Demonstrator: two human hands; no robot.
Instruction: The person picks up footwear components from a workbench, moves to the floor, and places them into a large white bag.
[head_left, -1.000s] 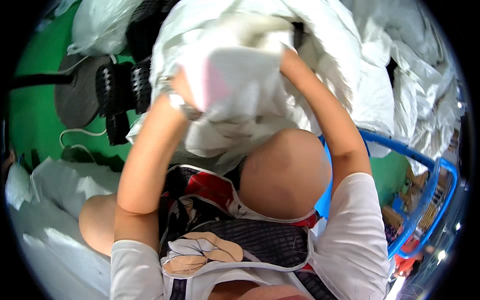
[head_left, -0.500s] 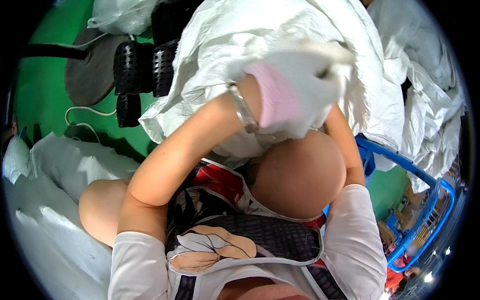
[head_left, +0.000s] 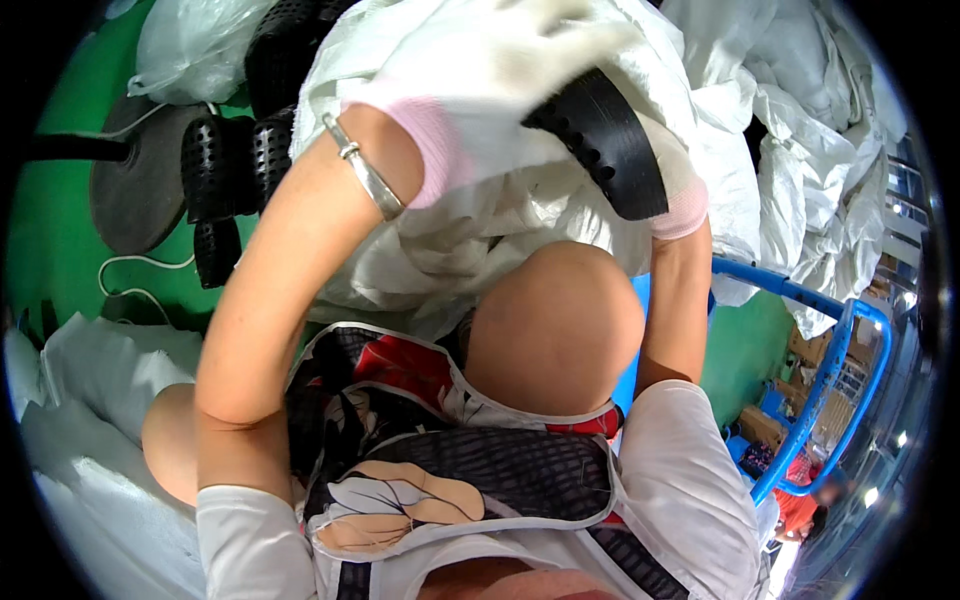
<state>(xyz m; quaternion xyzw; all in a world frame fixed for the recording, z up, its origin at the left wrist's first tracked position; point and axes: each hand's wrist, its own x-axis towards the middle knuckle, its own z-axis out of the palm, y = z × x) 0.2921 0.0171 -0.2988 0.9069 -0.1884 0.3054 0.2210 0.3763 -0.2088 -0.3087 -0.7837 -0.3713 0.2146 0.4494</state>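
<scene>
- Black ribbed rubber shoe sole, curved with small round holes along one edge, is held up in front of the person, above the raised knee and against a big white woven plastic sack.
- The left hand, in a white knit glove with a pink cuff, lies over the top of the sole; it is blurred, so I cannot tell how firmly its fingers close.
- The right hand, in a matching glove, sits just behind the sole's lower end, touching it; most of it is hidden, so its grip cannot be told either.
- A silver metal bangle circles the left wrist.
- More black perforated rubber soles lie piled on the green floor to the left, beside a round grey metal stand base with a thin white cable curling past it.
- A clear plastic bag lies at the upper left.
- Crumpled white sacks heap up on the right, next to a blue tubular metal cart frame.
</scene>
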